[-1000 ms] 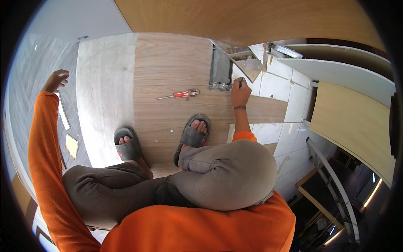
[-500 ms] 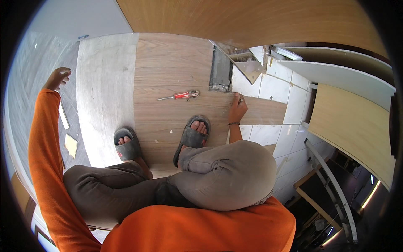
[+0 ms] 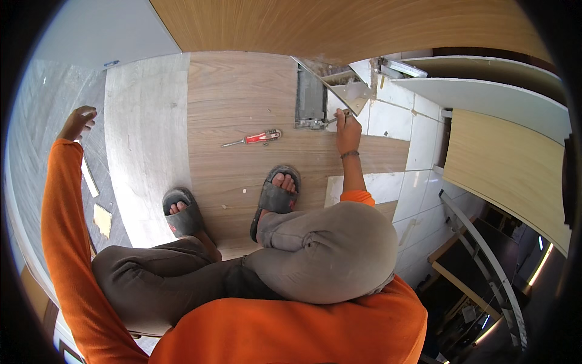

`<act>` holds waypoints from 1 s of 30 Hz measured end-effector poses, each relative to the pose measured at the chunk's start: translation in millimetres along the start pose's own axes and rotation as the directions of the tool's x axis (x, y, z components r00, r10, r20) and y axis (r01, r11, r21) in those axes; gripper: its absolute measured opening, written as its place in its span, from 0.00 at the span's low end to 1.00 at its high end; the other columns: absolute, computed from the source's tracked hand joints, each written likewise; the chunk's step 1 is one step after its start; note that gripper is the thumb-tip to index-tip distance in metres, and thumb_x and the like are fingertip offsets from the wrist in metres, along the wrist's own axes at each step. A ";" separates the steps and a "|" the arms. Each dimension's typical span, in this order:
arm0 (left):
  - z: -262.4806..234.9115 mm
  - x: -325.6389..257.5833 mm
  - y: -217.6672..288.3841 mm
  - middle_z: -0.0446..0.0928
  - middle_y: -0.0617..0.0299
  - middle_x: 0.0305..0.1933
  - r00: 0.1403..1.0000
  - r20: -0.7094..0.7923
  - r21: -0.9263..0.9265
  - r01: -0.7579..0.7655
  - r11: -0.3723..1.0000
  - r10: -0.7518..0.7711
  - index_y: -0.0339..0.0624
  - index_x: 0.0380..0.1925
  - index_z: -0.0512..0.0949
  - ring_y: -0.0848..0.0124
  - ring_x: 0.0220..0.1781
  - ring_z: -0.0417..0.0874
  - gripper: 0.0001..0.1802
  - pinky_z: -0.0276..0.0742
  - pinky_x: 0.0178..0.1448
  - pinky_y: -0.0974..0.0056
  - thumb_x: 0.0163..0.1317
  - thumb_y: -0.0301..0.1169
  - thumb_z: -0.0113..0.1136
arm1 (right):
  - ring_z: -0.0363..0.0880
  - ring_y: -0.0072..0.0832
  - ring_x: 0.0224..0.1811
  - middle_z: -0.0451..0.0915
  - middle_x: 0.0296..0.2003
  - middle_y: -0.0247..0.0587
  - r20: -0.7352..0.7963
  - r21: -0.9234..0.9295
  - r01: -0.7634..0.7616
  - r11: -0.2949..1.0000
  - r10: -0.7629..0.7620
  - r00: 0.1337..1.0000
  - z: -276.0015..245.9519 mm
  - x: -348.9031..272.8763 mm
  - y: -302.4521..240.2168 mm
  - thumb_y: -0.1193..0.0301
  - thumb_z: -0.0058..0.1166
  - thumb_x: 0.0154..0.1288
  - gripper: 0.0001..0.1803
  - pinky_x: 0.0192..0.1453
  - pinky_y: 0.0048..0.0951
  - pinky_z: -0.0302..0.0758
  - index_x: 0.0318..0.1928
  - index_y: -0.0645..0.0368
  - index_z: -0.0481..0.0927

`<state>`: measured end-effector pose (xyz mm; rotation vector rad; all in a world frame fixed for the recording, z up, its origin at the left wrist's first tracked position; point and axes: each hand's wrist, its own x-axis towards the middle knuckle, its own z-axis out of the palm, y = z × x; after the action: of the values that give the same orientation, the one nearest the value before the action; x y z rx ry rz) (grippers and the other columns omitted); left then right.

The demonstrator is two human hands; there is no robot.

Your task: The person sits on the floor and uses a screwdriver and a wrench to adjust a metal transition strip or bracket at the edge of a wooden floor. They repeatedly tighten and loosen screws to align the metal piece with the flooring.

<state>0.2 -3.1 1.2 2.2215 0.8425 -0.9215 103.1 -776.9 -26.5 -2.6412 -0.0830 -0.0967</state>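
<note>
Wood-look brown plank flooring fills the centre, glossy white square tiles to the right, tall brown wood-grain panel on the far side. Main change: bare right hand sits farther from the body than half a second ago, back about where it was one second ago. Its fingers are pinched together on a small dark metal-looking piece, exact kind unclear. Piece is just right of the near end of a grey rectangular metal box sunk in the floor; contact can't be told. Reads as repeated work at that corner. Bare left hand, far left, unchanged: fingers loosely curled, slightly apart, nothing visible held. Red-and-clear-handled screwdriver lies untouched, left of the box and nearer.
</note>
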 end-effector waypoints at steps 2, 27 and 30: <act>-0.3 -0.9 -0.8 0.81 0.46 0.51 1.000 0.008 -0.018 -0.002 1.000 0.002 0.55 0.62 0.72 0.49 0.55 0.81 0.26 0.76 0.48 0.39 0.68 0.51 0.54 | 0.78 0.42 0.24 0.78 0.21 0.48 0.055 -0.001 -0.005 1.000 0.005 0.998 -0.2 8.9 1.6 0.60 0.47 0.74 0.21 0.32 0.39 0.72 0.32 0.65 0.81; 1.3 -2.8 0.4 0.82 0.47 0.46 0.999 -0.039 0.007 0.008 1.000 -0.008 0.51 0.60 0.74 0.54 0.48 0.84 0.25 0.76 0.38 0.51 0.67 0.49 0.55 | 0.80 0.37 0.21 0.78 0.17 0.45 0.419 -0.087 0.060 0.994 -0.019 0.908 25.9 72.4 42.5 0.52 0.46 0.72 0.26 0.32 0.37 0.76 0.28 0.61 0.80; 0.1 -8.4 -2.2 0.82 0.47 0.46 0.999 -0.041 0.000 0.032 0.999 -0.032 0.51 0.60 0.74 0.53 0.48 0.84 0.25 0.76 0.39 0.51 0.68 0.48 0.54 | 0.81 0.36 0.20 0.79 0.18 0.46 0.440 -0.038 -0.054 0.998 0.065 0.895 26.6 63.3 31.3 0.53 0.47 0.72 0.25 0.31 0.37 0.76 0.29 0.62 0.80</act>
<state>-6.1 -4.5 6.9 2.2404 0.8988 -0.8935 170.0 -789.0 -59.3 -2.6372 -0.1531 0.5307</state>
